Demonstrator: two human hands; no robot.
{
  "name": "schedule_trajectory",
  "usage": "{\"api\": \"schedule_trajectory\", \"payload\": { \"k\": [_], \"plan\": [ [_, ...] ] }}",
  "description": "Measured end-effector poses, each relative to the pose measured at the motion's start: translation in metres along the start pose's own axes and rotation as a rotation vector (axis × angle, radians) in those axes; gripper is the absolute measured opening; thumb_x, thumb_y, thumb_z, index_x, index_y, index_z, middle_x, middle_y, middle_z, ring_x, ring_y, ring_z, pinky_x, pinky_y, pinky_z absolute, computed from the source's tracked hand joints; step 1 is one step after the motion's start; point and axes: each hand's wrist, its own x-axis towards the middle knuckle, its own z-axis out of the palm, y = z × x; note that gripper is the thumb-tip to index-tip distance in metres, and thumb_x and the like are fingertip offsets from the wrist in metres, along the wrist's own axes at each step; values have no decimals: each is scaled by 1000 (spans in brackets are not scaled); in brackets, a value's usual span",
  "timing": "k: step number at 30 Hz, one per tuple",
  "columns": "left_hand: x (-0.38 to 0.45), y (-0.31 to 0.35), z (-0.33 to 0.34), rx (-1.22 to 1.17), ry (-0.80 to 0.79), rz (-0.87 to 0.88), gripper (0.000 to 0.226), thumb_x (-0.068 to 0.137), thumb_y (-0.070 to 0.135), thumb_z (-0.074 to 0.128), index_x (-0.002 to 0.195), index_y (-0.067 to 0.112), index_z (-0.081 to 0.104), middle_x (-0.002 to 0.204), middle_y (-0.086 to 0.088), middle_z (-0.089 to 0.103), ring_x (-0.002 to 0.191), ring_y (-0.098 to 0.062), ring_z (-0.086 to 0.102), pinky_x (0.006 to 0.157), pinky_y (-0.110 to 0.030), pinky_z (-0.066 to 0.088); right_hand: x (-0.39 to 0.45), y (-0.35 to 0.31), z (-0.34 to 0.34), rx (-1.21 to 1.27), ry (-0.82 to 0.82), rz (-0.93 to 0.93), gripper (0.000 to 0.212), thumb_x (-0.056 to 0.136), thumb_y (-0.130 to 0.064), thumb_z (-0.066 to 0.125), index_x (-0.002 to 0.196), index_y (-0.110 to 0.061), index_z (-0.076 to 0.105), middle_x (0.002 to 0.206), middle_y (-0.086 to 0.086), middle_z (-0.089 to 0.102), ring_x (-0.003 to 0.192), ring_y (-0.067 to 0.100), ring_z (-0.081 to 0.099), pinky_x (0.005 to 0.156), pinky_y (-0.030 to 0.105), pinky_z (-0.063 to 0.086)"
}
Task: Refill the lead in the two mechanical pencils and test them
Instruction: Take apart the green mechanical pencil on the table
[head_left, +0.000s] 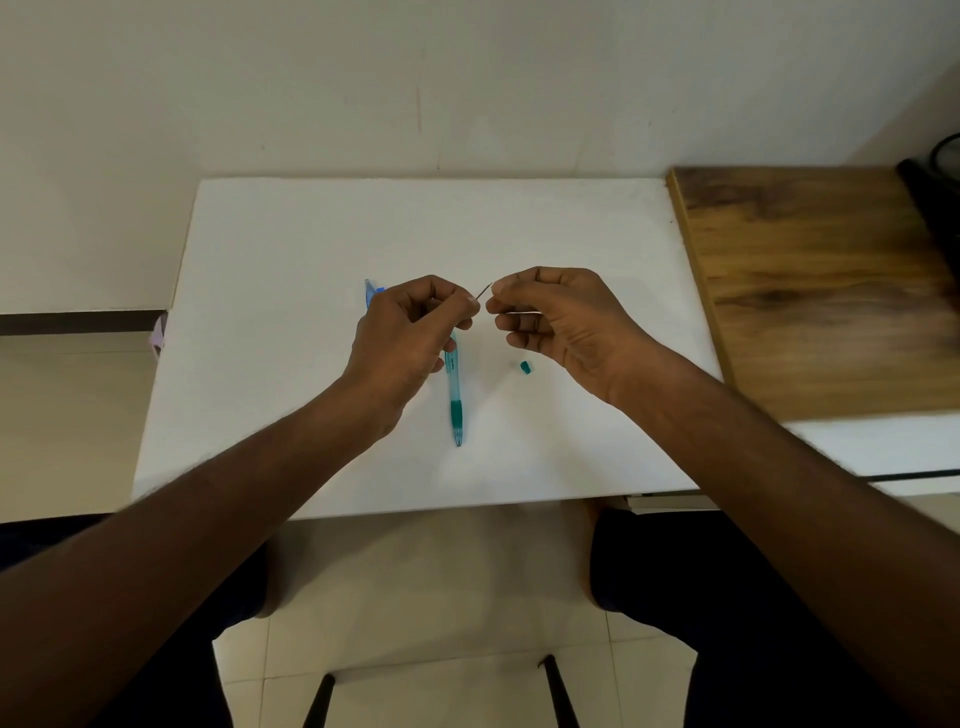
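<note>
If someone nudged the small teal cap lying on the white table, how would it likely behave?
The teal cap looks tiny and light, so a nudge would probably send it skidding. It seems rounded and lies loose on the smooth white table, so it may roll away.

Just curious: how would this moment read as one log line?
left hand: pinching lead | right hand: pinching lead | teal pencil: on table | cap: off

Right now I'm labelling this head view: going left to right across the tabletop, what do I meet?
Blue pencil → left hand → green pencil → thin lead → small green cap → right hand → wooden board.
</note>
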Motion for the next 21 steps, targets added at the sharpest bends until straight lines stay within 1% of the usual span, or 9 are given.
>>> {"api": "schedule_trajectory", "payload": {
  "k": [5,9,13,17,21],
  "plan": [
    [0,-1,1,8,-9,1,14,99,35,71,99,23,78,90,7,77,81,-11,66,68,-25,51,-1,0,0,15,-10,-1,15,95,-19,78,104,-7,78,91,7,81,80,16,74,75,28,60],
    [-1,-2,3,6,-16,-11,15,100,35,71,102,22,78,93,5,76,82,-11,66,69,-25,50,-1,1,0,-16,-1,-7,14,96,-18,77,104,-7,79,93,7,81,82,15,73,76,28,60],
    [0,-3,3,3,-8,-9,16,100,37,71,101,22,77,95,4,77,82,-11,66,68,-24,50,-1,-2,-2,-35,8,-16,9,96,-17,76,99,-9,79,91,7,80,81,15,73,77,28,61],
    [1,-2,2,0,2,-15,14,98,38,73,102,25,79,97,5,78,83,-11,67,67,-24,52,0,-7,-6,-26,49,-18,9,98,-17,73,96,-9,77,88,5,80,79,15,73,78,30,61],
    [2,-3,0,-27,2,2,11,96,38,77,100,29,80,99,7,80,82,-9,71,69,-24,53,2,-23,-25,58,118,-55,7,96,-15,73,93,-10,74,82,2,80,76,15,73,78,31,62]
  ]
}}
